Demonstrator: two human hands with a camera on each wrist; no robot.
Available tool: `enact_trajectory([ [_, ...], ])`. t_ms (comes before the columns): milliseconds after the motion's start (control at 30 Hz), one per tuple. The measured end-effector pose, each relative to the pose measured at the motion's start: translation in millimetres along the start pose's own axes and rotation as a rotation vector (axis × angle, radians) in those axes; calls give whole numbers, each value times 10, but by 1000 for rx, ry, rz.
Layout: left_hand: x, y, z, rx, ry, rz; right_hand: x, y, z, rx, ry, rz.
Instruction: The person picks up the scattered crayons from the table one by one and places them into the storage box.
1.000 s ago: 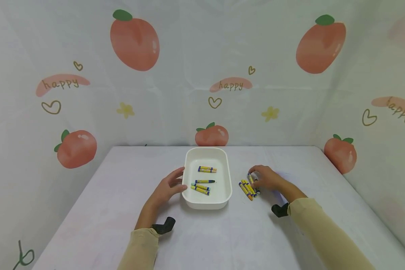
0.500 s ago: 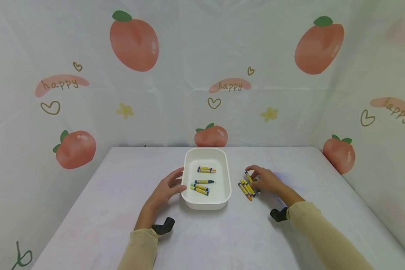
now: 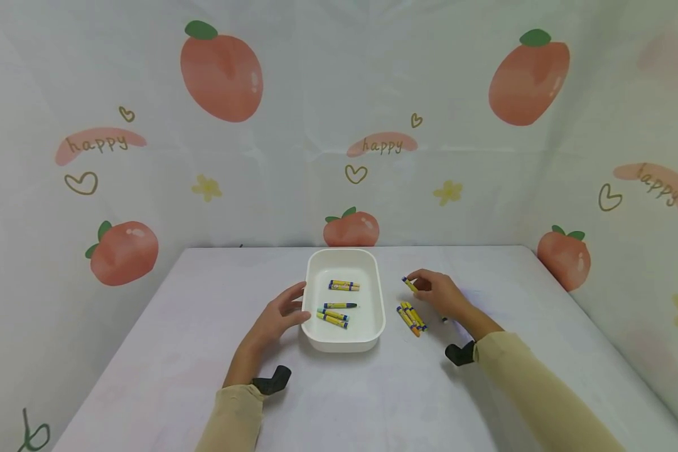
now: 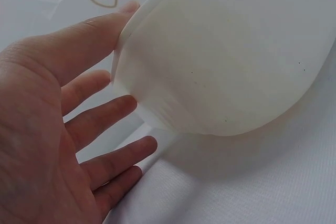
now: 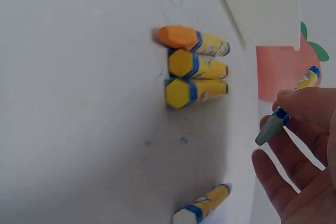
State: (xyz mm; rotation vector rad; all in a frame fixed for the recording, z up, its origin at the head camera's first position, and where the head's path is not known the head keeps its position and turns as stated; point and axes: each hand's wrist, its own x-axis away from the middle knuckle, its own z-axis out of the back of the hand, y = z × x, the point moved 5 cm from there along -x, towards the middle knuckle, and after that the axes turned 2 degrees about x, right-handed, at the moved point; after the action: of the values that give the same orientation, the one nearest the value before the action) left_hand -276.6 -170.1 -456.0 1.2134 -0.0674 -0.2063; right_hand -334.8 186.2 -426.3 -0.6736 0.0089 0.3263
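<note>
My left hand (image 3: 274,320) rests against the left side of a white plastic tray (image 3: 346,346), thumb at the rim and fingers spread along the outer wall (image 4: 210,87). Inside the tray lie several wrapped crayons, among them a dark one (image 3: 340,306) and a pale green one (image 3: 332,321). Between thumb and fingers my right hand (image 3: 442,294) pinches a grey crayon (image 5: 272,128), raised off the table to the right of the tray. Below it lie an orange crayon (image 5: 178,36) and two yellow crayons (image 5: 181,64), side by side.
A white-tipped crayon (image 5: 202,206) lies apart from that row, mostly hidden under my right hand in the head view. White cloth covers the table (image 3: 339,402). A fruit-printed curtain (image 3: 294,157) stands behind it.
My right hand has lifted the grey crayon from the group and moved it up and left toward the tray. The left hand stays at the tray's side.
</note>
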Motion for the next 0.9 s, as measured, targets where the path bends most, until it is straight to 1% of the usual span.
enact_trajectory([
  [67,5,6,3,6,-2,-1,-29,-40,1,-15,1,-2],
  [233,11,19,5,22,-1,-5,-116,-172,8,-8,11,18],
  [500,11,0,-10,7,-7,-6,-229,-375,4,-14,21,52],
  [667,23,6,-12,15,-6,6,-315,-500,-14,-18,20,95],
  [900,10,3,-8,22,-3,3,-444,-681,-61,-25,12,143],
])
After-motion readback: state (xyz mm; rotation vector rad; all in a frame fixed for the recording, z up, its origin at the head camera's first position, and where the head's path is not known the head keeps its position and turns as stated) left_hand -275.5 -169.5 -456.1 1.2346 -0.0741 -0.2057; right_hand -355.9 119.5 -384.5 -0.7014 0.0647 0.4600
